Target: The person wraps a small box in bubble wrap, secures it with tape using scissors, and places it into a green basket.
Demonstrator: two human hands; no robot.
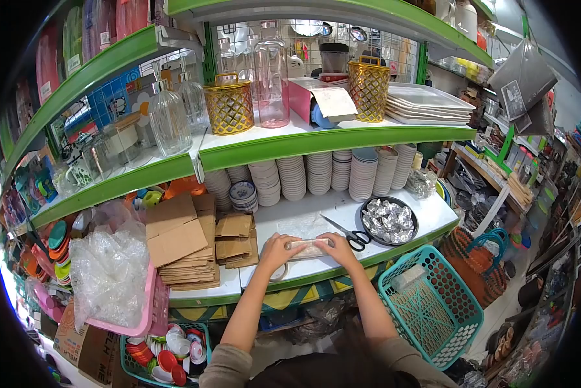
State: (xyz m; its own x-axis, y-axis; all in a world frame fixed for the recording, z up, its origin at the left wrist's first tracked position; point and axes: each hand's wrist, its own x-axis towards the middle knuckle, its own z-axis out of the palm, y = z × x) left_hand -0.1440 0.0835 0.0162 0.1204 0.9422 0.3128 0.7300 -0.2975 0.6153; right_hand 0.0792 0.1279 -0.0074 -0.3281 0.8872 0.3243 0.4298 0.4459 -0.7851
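Observation:
On the white lower shelf, a small pale bundle in clear wrap (pixel 310 249) lies between my two hands. My left hand (pixel 277 252) has its fingers closed on the bundle's left end, and my right hand (pixel 339 250) grips its right end. Behind the bundle lies a thin sheet of clear plastic (pixel 300 226). Black-handled scissors (pixel 355 239) rest just right of my right hand, blades pointing back left. A roll of tape (pixel 279 272) sits by my left wrist, partly hidden. Farther right, a round dark tray (pixel 389 221) holds many silver-wrapped pieces.
Flattened cardboard (pixel 187 249) is stacked at left, beside a pink basket (pixel 158 297) of bubble wrap (pixel 109 271). Stacked white cups (pixel 292 178) line the back under a green-edged shelf (pixel 329 140). A teal basket (pixel 433 310) stands front right; another (pixel 132 368) holds colourful items below left.

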